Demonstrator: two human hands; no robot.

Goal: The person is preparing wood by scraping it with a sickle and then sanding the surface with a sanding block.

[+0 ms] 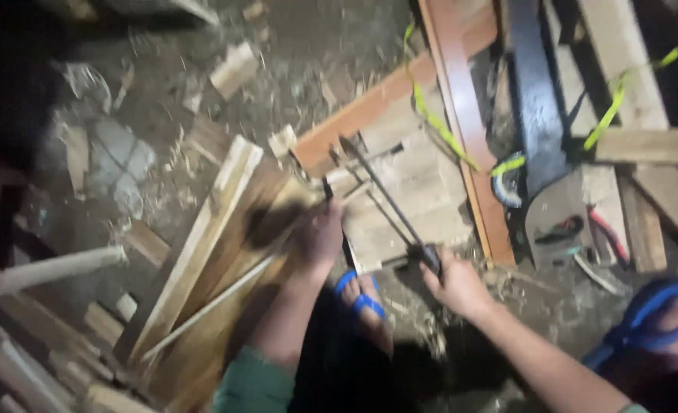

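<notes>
The right hand (455, 284) grips the crowbar (385, 200) handle; its long axis runs up-left over a wooden board (412, 203). The left hand (320, 233) clasps a plank (201, 245) on the floor (293, 69).

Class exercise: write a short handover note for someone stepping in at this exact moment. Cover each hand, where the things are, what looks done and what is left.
Left hand: pressing on the wooden plank, apparently steadying it.
Right hand: gripping the handle of a dark long-bladed tool that lies across the plank.
Around: long slats to the left, scraps on the dirt floor, blue sandal between the arms.
Done: cannot tell; the picture is blurred.
Left: the plank still looks whole.
</notes>
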